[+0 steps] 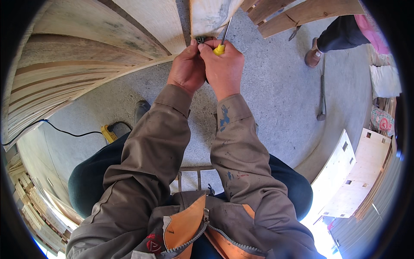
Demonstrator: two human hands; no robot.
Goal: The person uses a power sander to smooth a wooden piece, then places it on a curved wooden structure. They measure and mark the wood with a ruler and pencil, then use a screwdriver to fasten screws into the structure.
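Note:
My left hand point(187, 66) and my right hand point(224, 69) meet at the upper middle, in front of the end of a wooden board point(207, 19). Between the fingertips of both is a small dark part point(201, 39); its kind is unclear. A screwdriver with a yellow handle point(219, 49) is also in my right hand, its metal shaft pointing up and away beside the board. The palms and most of the small part are hidden by the fingers.
Slatted wooden boards point(97, 48) fill the upper left. A yellow power strip point(109, 134) with a black cable lies by my left foot. At right are another person's leg point(343, 34), a long-handled hammer-like tool point(322, 97) on the concrete floor and panels with square holes point(359, 174).

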